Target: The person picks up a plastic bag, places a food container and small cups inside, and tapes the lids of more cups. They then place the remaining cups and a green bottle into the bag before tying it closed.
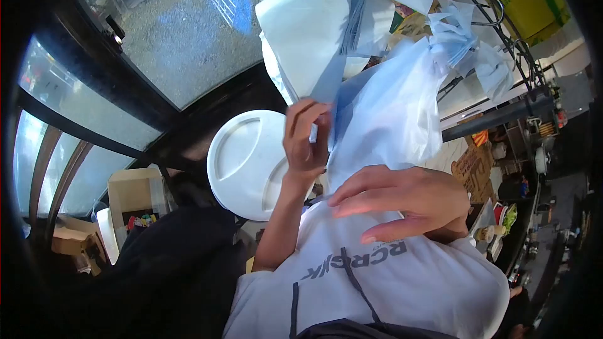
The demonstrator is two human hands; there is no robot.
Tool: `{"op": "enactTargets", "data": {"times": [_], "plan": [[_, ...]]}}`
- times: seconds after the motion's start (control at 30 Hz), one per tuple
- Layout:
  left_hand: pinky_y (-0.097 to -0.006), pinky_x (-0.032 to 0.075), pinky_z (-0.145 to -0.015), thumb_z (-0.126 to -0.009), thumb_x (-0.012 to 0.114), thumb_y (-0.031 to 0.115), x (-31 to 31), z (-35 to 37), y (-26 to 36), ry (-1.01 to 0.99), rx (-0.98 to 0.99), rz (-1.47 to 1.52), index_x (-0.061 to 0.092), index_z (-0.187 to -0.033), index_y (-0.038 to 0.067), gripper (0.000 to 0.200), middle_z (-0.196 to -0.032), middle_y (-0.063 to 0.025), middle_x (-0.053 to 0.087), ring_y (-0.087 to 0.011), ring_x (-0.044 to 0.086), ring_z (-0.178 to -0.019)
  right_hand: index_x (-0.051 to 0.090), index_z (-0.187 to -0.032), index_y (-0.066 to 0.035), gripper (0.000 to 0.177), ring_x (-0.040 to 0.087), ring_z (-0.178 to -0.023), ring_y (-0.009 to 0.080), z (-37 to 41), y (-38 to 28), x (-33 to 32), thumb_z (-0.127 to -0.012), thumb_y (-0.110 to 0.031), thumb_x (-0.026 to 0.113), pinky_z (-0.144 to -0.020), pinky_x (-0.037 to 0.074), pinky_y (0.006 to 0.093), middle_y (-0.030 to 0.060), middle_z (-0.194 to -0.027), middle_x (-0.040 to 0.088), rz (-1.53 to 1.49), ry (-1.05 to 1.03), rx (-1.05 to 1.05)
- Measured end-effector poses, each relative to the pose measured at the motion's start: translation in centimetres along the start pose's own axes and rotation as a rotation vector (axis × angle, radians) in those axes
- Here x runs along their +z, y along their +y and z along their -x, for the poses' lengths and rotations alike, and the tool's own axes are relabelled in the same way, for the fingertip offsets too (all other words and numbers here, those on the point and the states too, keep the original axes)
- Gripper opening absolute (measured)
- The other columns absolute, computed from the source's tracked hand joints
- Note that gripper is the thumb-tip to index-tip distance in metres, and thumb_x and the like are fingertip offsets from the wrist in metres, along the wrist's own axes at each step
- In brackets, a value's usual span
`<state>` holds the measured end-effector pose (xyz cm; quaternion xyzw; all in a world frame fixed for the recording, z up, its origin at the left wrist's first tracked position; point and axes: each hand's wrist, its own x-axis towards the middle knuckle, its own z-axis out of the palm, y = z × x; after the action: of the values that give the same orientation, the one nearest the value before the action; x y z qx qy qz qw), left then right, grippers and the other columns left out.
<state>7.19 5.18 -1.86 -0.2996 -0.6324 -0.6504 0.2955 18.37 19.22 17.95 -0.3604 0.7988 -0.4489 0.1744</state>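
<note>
Plastic bag pinched in left hand (right hand below).

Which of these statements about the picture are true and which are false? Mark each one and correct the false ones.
1. The left hand pinches the edge of a blue plastic bag. True.
2. A round white plate shows right beside the left hand. True.
3. The right hand grips the round white plate. False: it holds nothing, its fingers are stretched out flat in front of the shirt, and it is apart from the plate.
4. The shirt is plain black. False: it is white with dark lettering across it.
</note>
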Motion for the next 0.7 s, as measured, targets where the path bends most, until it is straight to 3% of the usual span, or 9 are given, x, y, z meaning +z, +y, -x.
{"op": "enactTargets", "data": {"times": [0.07, 0.2, 0.3, 0.33, 0.37, 0.47, 0.5, 0.6, 0.7], "plan": [[-0.0428, 0.051, -0.095, -0.086, 0.076, 0.0, 0.2, 0.1, 2.1, -0.097, -0.156, 0.253, 0.068, -0.117, 0.0, 0.032, -0.13, -0.0205, 0.061, -0.0347, 0.061, -0.116, 0.063, -0.139, 0.001, 0.052, 0.064, -0.123, 0.037, 0.4, 0.1, 0.0, -0.093, -0.015, 0.081, -0.103, 0.052, 0.042, 0.0176, -0.136, 0.065, 0.002, 0.039, 0.005], [-0.0426, 0.051, -0.096, -0.082, 0.083, 0.01, 1.0, 1.6, 2.3, -0.027, -0.133, 0.032, 0.069, -0.118, 0.002, 0.039, -0.126, -0.0181, 0.06, -0.0347, 0.06, -0.113, 0.052, -0.15, 0.002, 0.07, 0.056, -0.137, 0.0336, 0.7, -0.2, 0.2, -0.09, -0.015, 0.084, -0.111, 0.047, 0.0437, 0.0182, -0.15, 0.055, -0.083, 0.116, 0.095], [-0.0424, 0.05, -0.091, -0.081, 0.086, 0.003, 1.3, 1.7, 2.1, 0.177, -0.266, -0.168, 0.068, -0.118, 0.005, 0.041, -0.125, -0.0156, 0.056, -0.0335, 0.055, -0.117, 0.029, -0.165, -0.005, 0.09, 0.043, -0.148, 0.0306, -1.4, 0.3, 3.1, -0.091, -0.011, 0.081, -0.115, 0.045, 0.0451, 0.0162, -0.164, 0.036, -0.357, 0.427, 0.043], [-0.0404, 0.051, -0.087, -0.082, 0.086, 0.004, 1.5, 0.7, 2.0, 0.266, -0.303, -0.185, 0.068, -0.115, 0.005, 0.037, -0.121, -0.0143, 0.059, -0.0307, 0.058, -0.112, 0.007, -0.169, -0.006, 0.106, 0.018, -0.161, 0.0322, -1.8, 0.2, 4.0, -0.092, -0.012, 0.079, -0.124, 0.032, 0.0519, 0.0164, -0.173, 0.011, -0.527, 0.486, 0.148], [-0.0383, 0.052, -0.083, -0.083, 0.086, 0.004, 1.8, -0.4, 1.8, 0.351, -0.341, -0.2, 0.069, -0.113, 0.004, 0.034, -0.116, -0.0129, 0.062, -0.0279, 0.06, -0.106, 0.005, -0.169, -0.006, 0.106, 0.015, -0.161, 0.0321, -2.3, 0.8, 4.3, -0.093, -0.013, 0.078, -0.125, 0.029, 0.052, 0.017, -0.173, 0.011, -0.596, 0.536, 0.2], [-0.0334, 0.053, -0.074, -0.082, 0.088, 0.005, 0.2, 0.7, -2.6, 0.178, -0.521, -0.046, 0.07, -0.105, 0.003, 0.028, -0.099, -0.0088, 0.068, -0.021, 0.065, -0.087, 0.0, -0.169, -0.004, 0.103, 0.006, -0.163, 0.0319, -2.9, 4.6, 5.0, -0.098, -0.018, 0.073, -0.128, 0.02, 0.0524, 0.02, -0.173, 0.009, -0.692, 0.683, 0.336], [-0.03, 0.052, -0.067, -0.083, 0.088, 0.006, -0.3, 0.0, -2.6, 0.226, -0.512, -0.012, 0.072, -0.097, 0.002, 0.021, -0.082, -0.0064, 0.069, -0.0164, 0.065, -0.071, -0.001, -0.168, -0.004, 0.103, 0.006, -0.163, 0.0319, -2.9, 5.4, 5.3, -0.098, -0.018, 0.073, -0.128, 0.02, 0.052, 0.0205, -0.173, 0.009, -0.603, 0.741, 0.345], [-0.0304, 0.052, -0.068, -0.089, 0.082, 0.005, -2.9, -1.8, -2.9, 0.215, -0.476, -0.212, 0.075, -0.096, 0.0, 0.011, -0.082, -0.0091, 0.072, -0.0174, 0.066, -0.071, -0.001, -0.168, -0.002, 0.101, 0.009, -0.163, 0.0328, -2.4, 7.3, 6.5, -0.099, -0.017, 0.071, -0.129, 0.02, 0.0499, 0.022, -0.173, 0.009, -0.332, 0.876, 0.351], [-0.0299, 0.051, -0.068, -0.096, 0.077, 0.009, -5.1, -3.4, -4.2, 0.254, -0.443, -0.324, 0.076, -0.1, -0.001, 0.011, -0.082, -0.0092, 0.073, -0.0152, 0.066, -0.073, -0.001, -0.168, -0.004, 0.099, 0.01, -0.163, 0.0332, -2.2, 7.5, 6.5, -0.099, -0.015, 0.07, -0.129, 0.021, 0.05, 0.0222, -0.173, 0.009, -0.351, 0.886, 0.316]]}}
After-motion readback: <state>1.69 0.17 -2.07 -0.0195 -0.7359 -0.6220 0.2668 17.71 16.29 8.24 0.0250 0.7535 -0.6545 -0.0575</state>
